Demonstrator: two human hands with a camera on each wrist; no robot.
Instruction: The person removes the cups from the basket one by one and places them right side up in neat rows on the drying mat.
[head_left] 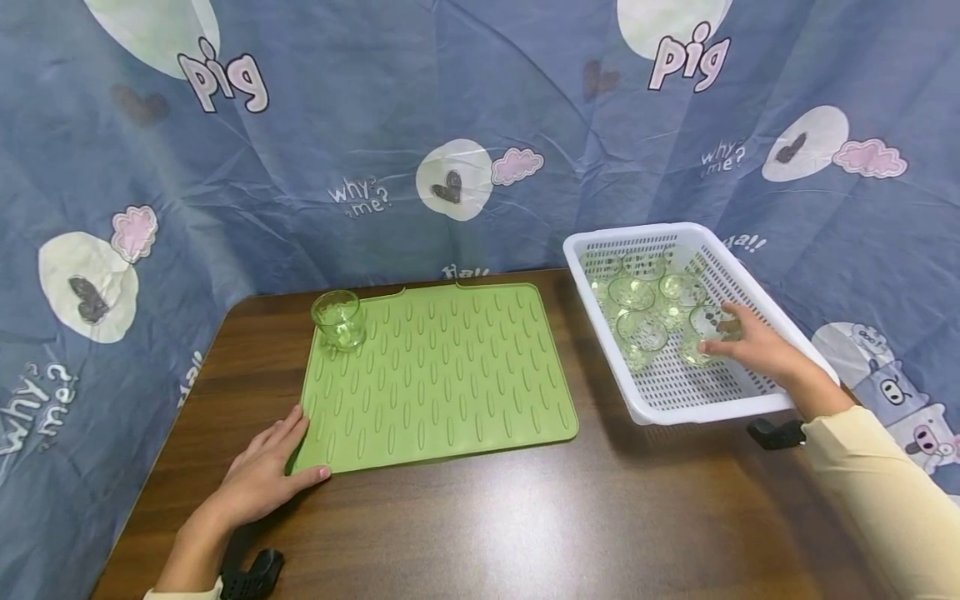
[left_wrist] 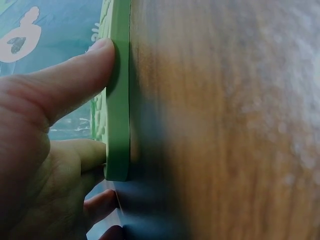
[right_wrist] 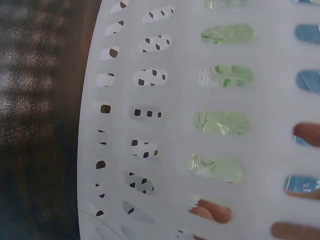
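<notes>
My left hand (head_left: 262, 471) rests at the near left corner of a green ribbed drying mat (head_left: 450, 383). Its thumb (left_wrist: 85, 75) touches the mat's near edge, while the straight fingers lie along the left side. A clear drinking glass (head_left: 340, 321) stands on the mat's far left corner. Over on the right, my right hand (head_left: 757, 346) reaches into a white plastic basket (head_left: 648, 408). Thumb and fingers curve round the rim of a clear glass (head_left: 696, 354) inside it. In the right wrist view, parts of fingers (right_wrist: 212, 210) show through the slots of the basket wall (right_wrist: 175, 100).
Several more clear glasses, such as one at the front left (head_left: 641, 333), stand in the basket. Mat and basket sit on a brown wooden table (head_left: 487, 525). A blue patterned cloth (head_left: 300, 125) hangs directly behind the table's back edge.
</notes>
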